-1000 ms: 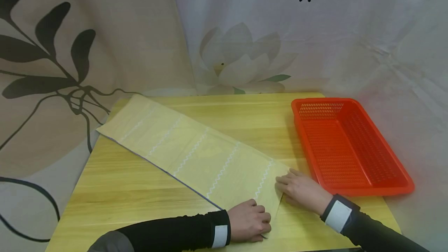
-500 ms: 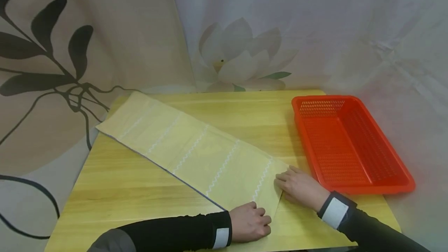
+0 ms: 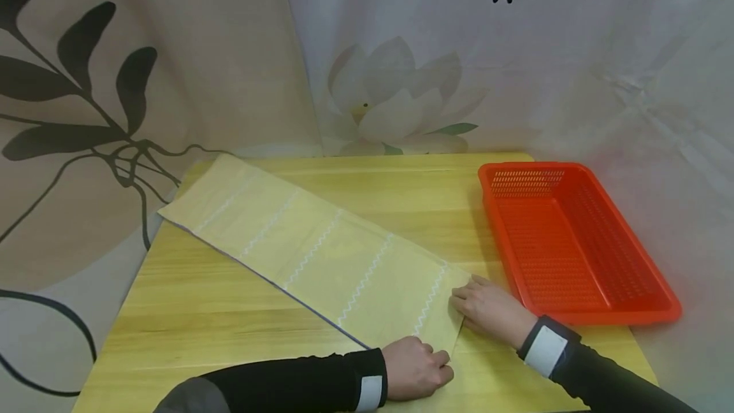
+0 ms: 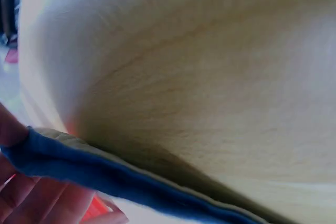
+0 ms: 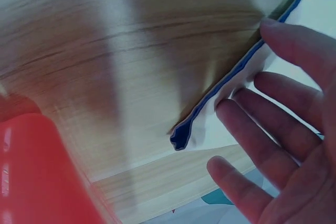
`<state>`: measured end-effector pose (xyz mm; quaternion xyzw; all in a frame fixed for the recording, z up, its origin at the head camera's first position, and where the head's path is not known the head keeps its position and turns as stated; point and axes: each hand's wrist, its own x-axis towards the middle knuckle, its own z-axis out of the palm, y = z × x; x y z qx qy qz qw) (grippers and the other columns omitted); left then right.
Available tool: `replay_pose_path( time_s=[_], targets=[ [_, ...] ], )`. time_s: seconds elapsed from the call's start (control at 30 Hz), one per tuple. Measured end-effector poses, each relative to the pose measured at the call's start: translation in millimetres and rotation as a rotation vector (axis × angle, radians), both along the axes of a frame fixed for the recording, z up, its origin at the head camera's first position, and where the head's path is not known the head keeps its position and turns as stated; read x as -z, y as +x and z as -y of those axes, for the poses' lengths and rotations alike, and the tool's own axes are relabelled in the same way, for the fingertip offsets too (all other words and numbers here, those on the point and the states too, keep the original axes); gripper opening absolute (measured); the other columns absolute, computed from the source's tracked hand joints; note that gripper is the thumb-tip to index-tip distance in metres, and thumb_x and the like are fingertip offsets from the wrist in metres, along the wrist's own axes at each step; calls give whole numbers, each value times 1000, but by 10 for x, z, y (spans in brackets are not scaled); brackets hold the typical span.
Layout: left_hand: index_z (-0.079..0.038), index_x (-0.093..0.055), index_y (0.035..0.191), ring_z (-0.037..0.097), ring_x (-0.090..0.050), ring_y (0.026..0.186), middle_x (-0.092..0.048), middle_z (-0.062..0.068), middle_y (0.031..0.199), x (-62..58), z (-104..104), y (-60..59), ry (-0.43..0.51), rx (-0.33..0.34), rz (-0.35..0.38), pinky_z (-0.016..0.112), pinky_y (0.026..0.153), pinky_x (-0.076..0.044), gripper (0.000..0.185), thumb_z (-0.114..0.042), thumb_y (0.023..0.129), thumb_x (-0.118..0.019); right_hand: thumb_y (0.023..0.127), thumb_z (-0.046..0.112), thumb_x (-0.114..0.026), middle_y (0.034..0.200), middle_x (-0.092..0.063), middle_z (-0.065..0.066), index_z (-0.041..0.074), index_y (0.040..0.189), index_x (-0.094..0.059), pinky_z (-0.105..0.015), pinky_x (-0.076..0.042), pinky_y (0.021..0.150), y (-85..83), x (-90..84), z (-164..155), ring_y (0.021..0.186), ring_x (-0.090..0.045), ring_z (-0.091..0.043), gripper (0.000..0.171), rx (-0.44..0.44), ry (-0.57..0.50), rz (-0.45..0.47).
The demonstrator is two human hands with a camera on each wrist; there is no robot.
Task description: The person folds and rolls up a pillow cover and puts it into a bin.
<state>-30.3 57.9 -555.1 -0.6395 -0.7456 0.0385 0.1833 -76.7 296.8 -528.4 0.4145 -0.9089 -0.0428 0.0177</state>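
A long pale yellow folded sheet (image 3: 321, 250) with white zigzag lines lies slantwise across the table in the head view. Its layers show blue along the edges. Low at the centre, my left hand (image 3: 417, 367) has its fingers curled at the near corner of the right-hand end. In the left wrist view the thumb and fingers pinch the blue edge (image 4: 113, 179). My right hand (image 3: 496, 311) rests on the far corner of that end. The right wrist view shows its thumb at the blue edge (image 5: 231, 77) and its loosely extended fingers over the pale surface.
A red perforated plastic basket (image 3: 573, 247) stands at the right of the wooden table (image 3: 367, 177), close beyond my right hand. Behind the table hangs a printed curtain (image 3: 229, 56) with leaves and a lotus.
My left hand has shifted slightly to the right and towards me, at the sheet's corner. The right hand and the sheet stay almost in place.
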Motion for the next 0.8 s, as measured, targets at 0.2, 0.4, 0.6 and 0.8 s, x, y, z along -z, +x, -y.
replay_pose_path(
  time_s=[0.2,0.4,0.6,0.8],
  targets=[
    [-24,-65,82,-3,-55,56,-58,-13,74,-104,103,-70,100,-101,202,15,44,-37,17,-27,92,-78,81,13,-90,88,-70,1,14,91,-73,-52,-59,94,-17,30,-10,86,-69,-22,20,-4,-2,-15],
    [-20,-62,80,-7,-41,56,-53,-15,67,-146,236,-153,233,-219,496,11,48,-29,19,-20,87,-80,79,11,-89,87,-72,2,15,88,-72,-48,-60,89,-31,54,-8,84,-69,-20,20,-33,-6,-105],
    [-17,-67,86,-10,-37,58,-63,-12,70,-185,370,-251,366,-327,824,7,55,-31,11,-9,87,-74,79,11,-90,91,-74,2,16,90,-74,-47,-59,89,-38,41,-5,86,-70,-21,20,-30,5,-92],
    [-14,-70,89,-12,-65,69,-76,-5,73,-207,516,-274,461,-430,1076,7,55,-46,9,-6,91,-73,81,6,-90,89,-75,1,15,94,-78,-42,-59,88,-108,-10,6,81,-66,-19,19,-40,72,-98]
  ],
)
